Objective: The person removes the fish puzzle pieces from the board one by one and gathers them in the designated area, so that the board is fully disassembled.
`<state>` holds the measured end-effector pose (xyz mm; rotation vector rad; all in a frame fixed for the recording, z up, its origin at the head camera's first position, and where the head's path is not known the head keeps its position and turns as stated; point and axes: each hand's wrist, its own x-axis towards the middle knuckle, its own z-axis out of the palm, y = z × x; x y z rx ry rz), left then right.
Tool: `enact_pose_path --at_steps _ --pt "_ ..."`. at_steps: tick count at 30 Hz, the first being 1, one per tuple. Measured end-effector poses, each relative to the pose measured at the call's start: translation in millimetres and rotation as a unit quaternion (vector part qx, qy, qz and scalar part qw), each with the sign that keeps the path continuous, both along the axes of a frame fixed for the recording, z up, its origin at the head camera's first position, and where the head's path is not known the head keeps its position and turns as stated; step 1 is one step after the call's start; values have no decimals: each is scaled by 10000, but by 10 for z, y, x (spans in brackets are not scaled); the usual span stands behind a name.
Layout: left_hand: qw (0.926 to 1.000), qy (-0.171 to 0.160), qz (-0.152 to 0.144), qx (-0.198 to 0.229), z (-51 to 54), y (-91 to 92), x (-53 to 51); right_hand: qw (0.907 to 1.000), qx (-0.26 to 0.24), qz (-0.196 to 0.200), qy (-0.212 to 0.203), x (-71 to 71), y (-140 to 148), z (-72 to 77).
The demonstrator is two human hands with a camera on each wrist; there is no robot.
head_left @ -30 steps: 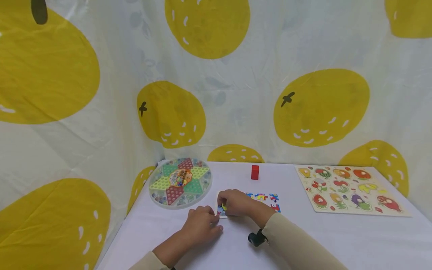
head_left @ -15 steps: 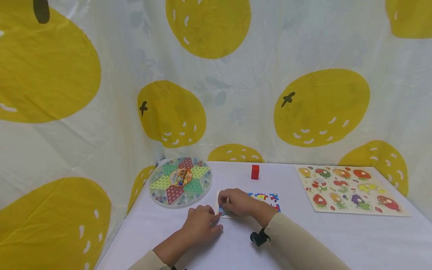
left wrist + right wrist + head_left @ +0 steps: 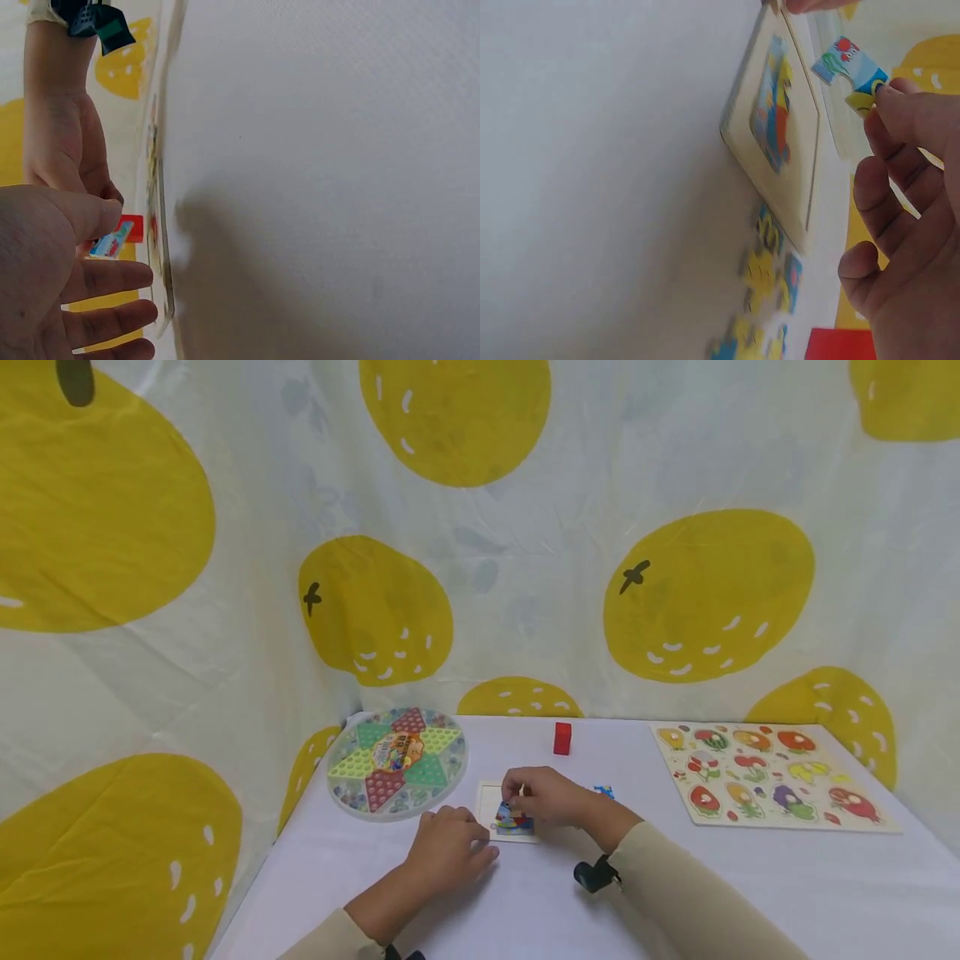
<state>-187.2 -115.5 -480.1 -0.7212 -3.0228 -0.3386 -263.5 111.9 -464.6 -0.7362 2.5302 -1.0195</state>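
Note:
Between thumb and forefinger, my right hand (image 3: 551,795) pinches a blue puzzle piece (image 3: 847,66) with a red crab and a yellow part, lifted above the wooden puzzle board (image 3: 489,793). Several joined pieces (image 3: 774,112) lie inside the board's frame, along its near side. My left hand (image 3: 448,850) rests by the board's near left corner with its fingers loosely extended; in the left wrist view its thumb (image 3: 97,217) stands apart from the other fingers. Loose puzzle pieces (image 3: 761,274) lie on the table beside the board, partly covered by my right hand in the head view.
A round star-patterned game board (image 3: 360,766) lies at the back left. The red block (image 3: 562,738) stands behind the puzzle board. A fruit and vegetable peg board (image 3: 720,793) lies at the right. Patterned cloth (image 3: 525,610) hangs behind the white table.
My right hand has risen and moved rightward off the board's left part with a piece pinched, uncovering the joined pieces. The left hand has hardly moved; the head view has shifted slightly.

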Motion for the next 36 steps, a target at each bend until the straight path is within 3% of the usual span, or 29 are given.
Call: enact_pose_path --at_steps 7,18,30,36 --pt "9998 -121 -140 51 -21 81 11 9992 307 37 -239 -15 276 69" --pt "9993 -252 -215 -155 -101 223 67 9945 722 264 -712 82 540 65" --pt "9995 -262 -131 -67 -126 259 43 9906 1334 118 -276 148 521 113" --pt "9996 -252 -101 -46 -106 261 56 9907 1354 24 -102 122 536 97"
